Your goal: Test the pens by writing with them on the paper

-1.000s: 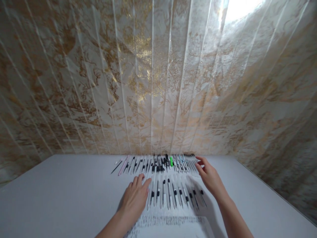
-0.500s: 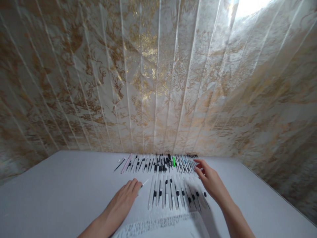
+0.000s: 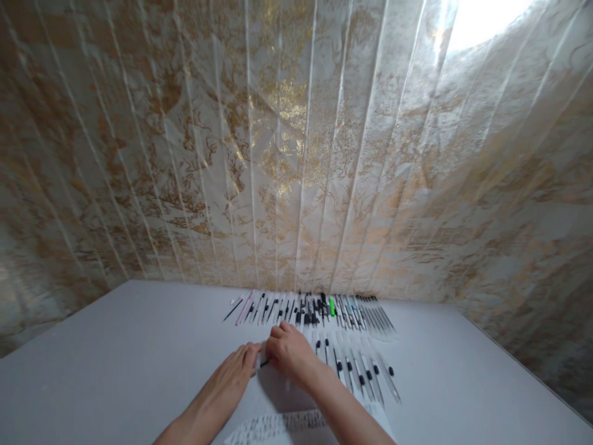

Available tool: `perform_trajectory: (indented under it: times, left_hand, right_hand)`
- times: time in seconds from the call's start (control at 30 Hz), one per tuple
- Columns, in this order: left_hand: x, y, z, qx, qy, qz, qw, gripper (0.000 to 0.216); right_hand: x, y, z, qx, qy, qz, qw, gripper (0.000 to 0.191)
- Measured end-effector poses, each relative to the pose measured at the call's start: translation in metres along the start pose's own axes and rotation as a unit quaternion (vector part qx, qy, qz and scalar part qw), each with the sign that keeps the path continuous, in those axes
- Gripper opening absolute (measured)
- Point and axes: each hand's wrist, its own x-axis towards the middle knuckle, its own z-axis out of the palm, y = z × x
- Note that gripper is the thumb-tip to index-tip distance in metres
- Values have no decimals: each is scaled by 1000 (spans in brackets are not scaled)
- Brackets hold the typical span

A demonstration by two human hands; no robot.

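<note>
Two rows of pens lie on a white table (image 3: 115, 346): a far row (image 3: 278, 307) by the wall and a near row (image 3: 365, 368). My left hand (image 3: 234, 377) and my right hand (image 3: 291, 352) meet just left of the near row. Both are closed, pinching the same thin white pen (image 3: 262, 363) between them. Only a short piece of the pen with a dark end shows between the fingers. My right forearm crosses over the left end of the near row.
A green pen (image 3: 332, 306) and a pink pen (image 3: 244, 307) stand out in the far row. A sheet of paper with writing (image 3: 273, 428) lies at the near edge under my arms. A marbled gold panelled wall (image 3: 296, 154) rises right behind the table.
My left hand took a white pen from the near row's left end. My right hand left the far row's right end and swung left to grip that same pen.
</note>
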Motion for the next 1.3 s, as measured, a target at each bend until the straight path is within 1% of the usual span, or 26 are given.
perform_trajectory:
  times: [0.07,0.13,0.2,0.27,0.33,0.4,0.47,0.6,0.8,0.9,1.0,1.07,1.1,1.13,1.2,1.27,1.3]
  left_hand:
    - [0,-3,-14,-66,21,-41,997,36]
    - [0,-8,-30,-103,53,-78,990,31]
    - [-2,-11,-45,-119,75,-87,986,29]
    - [-5,-10,-54,-130,84,-76,985,29]
    - [-7,-4,-54,-143,71,-57,986,29]
    - [-9,8,-49,-154,42,-35,987,29]
    - [-11,21,-43,-161,16,-12,987,28]
    - [-12,40,-40,-162,-5,12,987,27]
    - [-10,46,-42,-162,-19,10,987,27]
    - [-8,52,-40,-193,-18,8,981,27]
    - [-5,64,-38,-255,-33,14,966,26]
    - [0,75,-36,-318,-49,12,947,27]
    - [4,81,-35,-357,-52,9,933,28]
    - [8,86,-33,-398,-52,8,916,29]
    - [19,97,-30,-478,-36,9,878,33]
    - [28,106,-29,-528,-18,11,849,36]
    - [32,110,-29,-539,-12,10,842,37]
  right_hand:
    - [1,-3,0,3,3,-14,1000,20]
    - [-6,-3,-8,12,4,-16,1000,19]
    - [-18,0,-21,21,10,0,1000,18]
    - [-31,5,-38,30,34,33,998,19]
    - [-42,7,-54,45,75,65,994,16]
    - [-50,6,-68,64,106,70,990,15]
    - [-56,3,-78,77,119,63,988,15]
    - [-64,-1,-90,84,112,78,987,15]
    - [-70,-2,-99,100,97,78,987,16]
    - [-68,-6,-99,136,84,76,984,16]
    - [-66,-10,-94,193,72,75,976,16]
    - [-65,-12,-89,259,71,76,960,12]
    - [-64,-12,-87,299,73,82,948,12]
    - [-63,-11,-84,340,80,92,932,19]
    - [-62,-8,-79,426,100,123,891,31]
    - [-62,-2,-75,495,113,155,847,31]
    - [-63,2,-74,511,115,169,835,31]
